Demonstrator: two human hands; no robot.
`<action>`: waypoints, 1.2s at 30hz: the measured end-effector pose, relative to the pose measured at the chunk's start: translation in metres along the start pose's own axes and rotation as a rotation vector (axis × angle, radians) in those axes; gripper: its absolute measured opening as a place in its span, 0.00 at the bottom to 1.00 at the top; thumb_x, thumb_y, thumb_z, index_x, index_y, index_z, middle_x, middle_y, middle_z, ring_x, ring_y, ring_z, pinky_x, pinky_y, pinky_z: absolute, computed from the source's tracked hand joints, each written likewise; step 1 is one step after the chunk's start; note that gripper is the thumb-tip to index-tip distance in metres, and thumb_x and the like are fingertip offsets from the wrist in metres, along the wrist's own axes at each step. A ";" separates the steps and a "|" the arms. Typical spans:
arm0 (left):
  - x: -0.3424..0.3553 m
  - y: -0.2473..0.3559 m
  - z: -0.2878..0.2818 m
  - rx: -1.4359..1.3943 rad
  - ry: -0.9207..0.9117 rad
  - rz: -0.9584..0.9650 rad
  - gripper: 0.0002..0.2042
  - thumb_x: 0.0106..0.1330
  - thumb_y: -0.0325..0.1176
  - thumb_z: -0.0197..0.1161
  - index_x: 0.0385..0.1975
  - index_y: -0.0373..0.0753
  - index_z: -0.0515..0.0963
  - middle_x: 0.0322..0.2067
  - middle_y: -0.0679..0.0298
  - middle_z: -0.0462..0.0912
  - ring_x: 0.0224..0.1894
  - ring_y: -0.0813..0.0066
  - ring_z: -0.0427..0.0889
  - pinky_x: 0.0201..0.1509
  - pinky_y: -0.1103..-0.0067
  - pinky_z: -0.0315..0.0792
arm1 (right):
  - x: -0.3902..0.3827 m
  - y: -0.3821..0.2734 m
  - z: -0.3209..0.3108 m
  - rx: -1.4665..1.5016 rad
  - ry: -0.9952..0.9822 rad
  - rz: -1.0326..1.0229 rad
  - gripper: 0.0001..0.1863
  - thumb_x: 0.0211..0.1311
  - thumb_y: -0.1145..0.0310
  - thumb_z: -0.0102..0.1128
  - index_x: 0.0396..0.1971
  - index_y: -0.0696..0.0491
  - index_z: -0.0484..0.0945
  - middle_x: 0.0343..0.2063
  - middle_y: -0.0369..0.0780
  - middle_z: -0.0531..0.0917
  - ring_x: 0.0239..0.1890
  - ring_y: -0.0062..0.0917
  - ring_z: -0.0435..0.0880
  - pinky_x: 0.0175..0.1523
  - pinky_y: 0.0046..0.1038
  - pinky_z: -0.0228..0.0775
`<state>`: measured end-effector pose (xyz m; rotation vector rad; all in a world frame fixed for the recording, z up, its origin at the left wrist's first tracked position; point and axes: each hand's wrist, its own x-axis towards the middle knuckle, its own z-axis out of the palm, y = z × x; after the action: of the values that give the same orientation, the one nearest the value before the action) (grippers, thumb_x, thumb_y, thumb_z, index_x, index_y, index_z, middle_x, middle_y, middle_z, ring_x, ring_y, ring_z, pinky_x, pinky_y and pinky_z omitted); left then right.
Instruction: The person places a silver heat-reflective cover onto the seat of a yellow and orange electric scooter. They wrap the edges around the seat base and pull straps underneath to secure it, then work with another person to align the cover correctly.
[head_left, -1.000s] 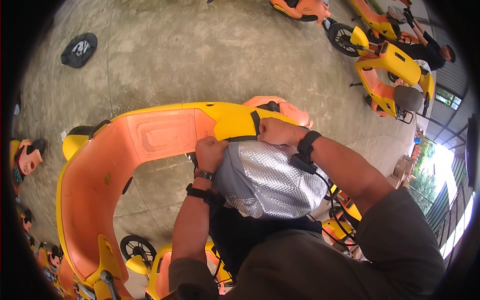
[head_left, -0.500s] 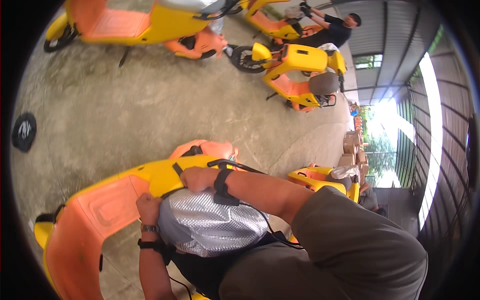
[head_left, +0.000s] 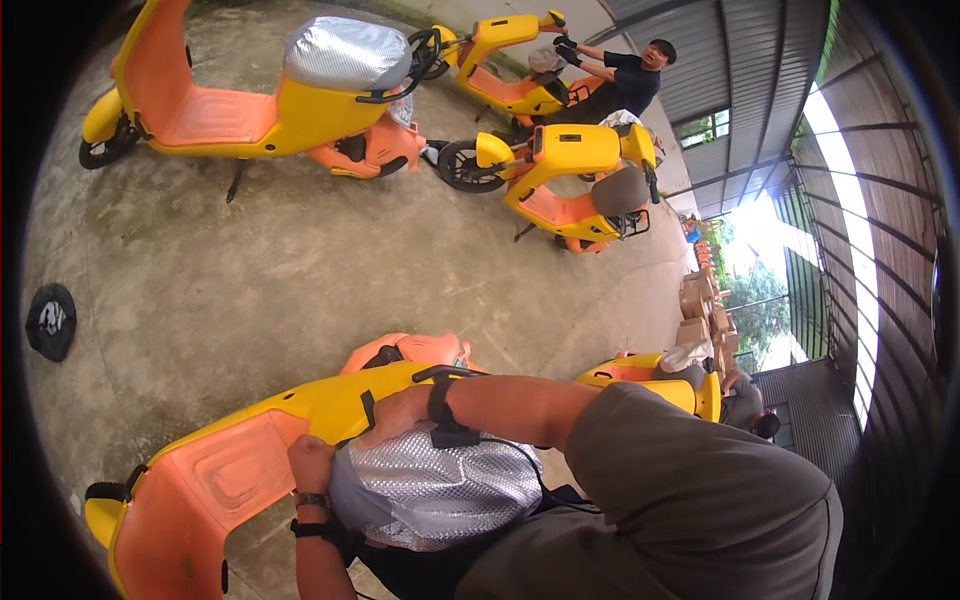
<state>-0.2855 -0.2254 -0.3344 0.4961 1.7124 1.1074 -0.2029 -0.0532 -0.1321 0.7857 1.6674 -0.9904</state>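
The silver cover (head_left: 455,490) sat over the seat of the yellow-and-orange scooter (head_left: 235,480), before the person's body. The left hand (head_left: 312,462) was curled, pinching the cover's grey front edge. The right hand (head_left: 396,414) bent over its far edge, beside a black strap (head_left: 367,410); its fingertips were hidden, so its grip could not be told. Other scooters (head_left: 577,150) stood beyond.

Here's the silver textured foil cover (head_left: 440,490) on the nearest yellow-and-orange scooter (head_left: 235,455), left hand (head_left: 313,463) at its ten o'clock edge, right hand (head_left: 397,412) at eleven! Out from that cover: flat black-and-white item (head_left: 50,322) at ten, on the grey concrete floor (head_left: 300,270); foil-topped yellow-and-orange scooter (head_left: 310,112) at eleven; grey-seated yellow scooter (head_left: 580,150) at one; brown cardboard boxes (head_left: 692,332) at two.
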 end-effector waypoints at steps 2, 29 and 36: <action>0.003 -0.003 -0.002 -0.016 -0.055 -0.062 0.05 0.40 0.24 0.62 0.13 0.33 0.71 0.13 0.63 0.74 0.18 0.77 0.71 0.23 0.77 0.66 | -0.009 -0.008 -0.003 0.018 0.005 -0.002 0.32 0.56 0.41 0.44 0.48 0.52 0.73 0.45 0.47 0.77 0.49 0.36 0.73 0.54 0.34 0.60; 0.003 0.022 -0.012 0.608 -0.174 0.513 0.06 0.51 0.29 0.53 0.17 0.39 0.76 0.20 0.54 0.75 0.27 0.55 0.76 0.31 0.68 0.70 | 0.025 0.036 0.024 0.219 0.296 -0.360 0.21 0.59 0.55 0.51 0.45 0.55 0.74 0.37 0.40 0.80 0.40 0.29 0.77 0.47 0.31 0.68; 0.002 0.003 -0.002 0.125 -0.340 0.278 0.03 0.52 0.22 0.57 0.23 0.35 0.77 0.22 0.59 0.80 0.29 0.74 0.79 0.36 0.79 0.72 | -0.011 0.001 0.017 0.101 0.039 0.026 0.23 0.60 0.51 0.48 0.47 0.54 0.72 0.41 0.41 0.79 0.41 0.28 0.77 0.47 0.29 0.65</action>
<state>-0.2891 -0.2234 -0.3331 0.9676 1.4460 1.0409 -0.1914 -0.0686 -0.1241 0.8966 1.6462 -1.0532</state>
